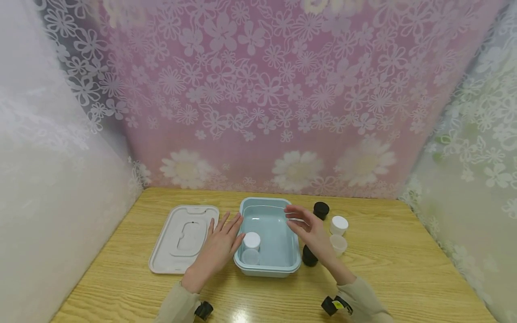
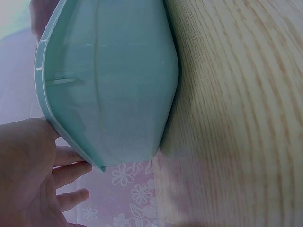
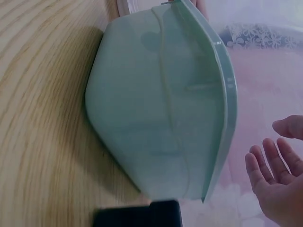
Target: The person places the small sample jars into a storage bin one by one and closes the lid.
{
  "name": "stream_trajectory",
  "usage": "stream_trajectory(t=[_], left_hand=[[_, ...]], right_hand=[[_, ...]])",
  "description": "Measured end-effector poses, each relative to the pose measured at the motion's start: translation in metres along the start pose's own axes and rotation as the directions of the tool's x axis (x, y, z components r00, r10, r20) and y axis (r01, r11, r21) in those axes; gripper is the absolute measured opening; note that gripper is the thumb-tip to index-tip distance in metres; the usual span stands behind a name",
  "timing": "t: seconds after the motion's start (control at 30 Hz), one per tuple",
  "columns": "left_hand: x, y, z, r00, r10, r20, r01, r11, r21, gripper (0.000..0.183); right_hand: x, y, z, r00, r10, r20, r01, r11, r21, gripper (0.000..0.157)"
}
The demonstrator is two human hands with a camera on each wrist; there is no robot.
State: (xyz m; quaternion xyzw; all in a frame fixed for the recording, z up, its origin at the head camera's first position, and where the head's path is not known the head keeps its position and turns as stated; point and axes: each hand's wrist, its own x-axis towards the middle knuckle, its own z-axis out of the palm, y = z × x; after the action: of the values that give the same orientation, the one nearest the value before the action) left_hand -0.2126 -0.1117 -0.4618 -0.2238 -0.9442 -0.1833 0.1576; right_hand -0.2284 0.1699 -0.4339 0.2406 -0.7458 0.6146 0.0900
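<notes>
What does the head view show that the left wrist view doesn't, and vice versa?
Only the head view shows the pale lid, the white-topped container inside the blue tub, and the black containers. Only the left wrist view shows the tub's outer left wall broadside. Both share the tub, the left hand at its rim, the wooden table and the floral backdrop.

Left hand (image 1: 220, 244) hides part of the lid's (image 1: 165, 264) right edge; right hand (image 1: 313, 231) partly covers the near black jar (image 1: 309, 259). Both sleeves (image 1: 175, 307) cropped at head view's bottom. Right wrist view: dark object (image 3: 142, 215) cut off below, can't identify.
</notes>
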Motion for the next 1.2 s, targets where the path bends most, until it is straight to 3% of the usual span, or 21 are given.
stream_trajectory(t=[0.33, 0.63, 0.9, 1.07, 1.2], left_hand=[[-0.001, 0.001, -0.001, 1.0, 0.0, -0.003, 0.0, 1.0, 0.0, 0.052], [0.0, 0.001, -0.001, 1.0, -0.011, 0.01, 0.011, 1.0, -0.001, 0.052], [0.0, 0.0, -0.001, 1.0, -0.01, 0.008, 0.01, 1.0, 0.002, 0.053], [0.0, 0.0, 0.0, 1.0, -0.009, 0.011, 0.009, 1.0, 0.004, 0.053], [0.0, 0.0, 0.002, 1.0, -0.013, 0.014, 0.013, 1.0, 0.006, 0.053]], right_hand=[[-0.022, 0.013, -0.046, 0.994, -0.037, -0.103, 0.03, 0.997, -0.072, 0.039], [-0.052, 0.027, -0.092, 0.983, 0.072, -0.171, -0.101, 0.98, -0.169, 0.043], [-0.067, 0.036, -0.108, 0.968, 0.125, -0.218, -0.19, 0.932, -0.309, 0.047], [-0.07, 0.041, -0.112, 0.964, 0.174, -0.199, -0.236, 0.907, -0.349, 0.051], [-0.072, 0.043, -0.113, 0.95, 0.264, -0.164, -0.307, 0.881, -0.36, 0.057]])
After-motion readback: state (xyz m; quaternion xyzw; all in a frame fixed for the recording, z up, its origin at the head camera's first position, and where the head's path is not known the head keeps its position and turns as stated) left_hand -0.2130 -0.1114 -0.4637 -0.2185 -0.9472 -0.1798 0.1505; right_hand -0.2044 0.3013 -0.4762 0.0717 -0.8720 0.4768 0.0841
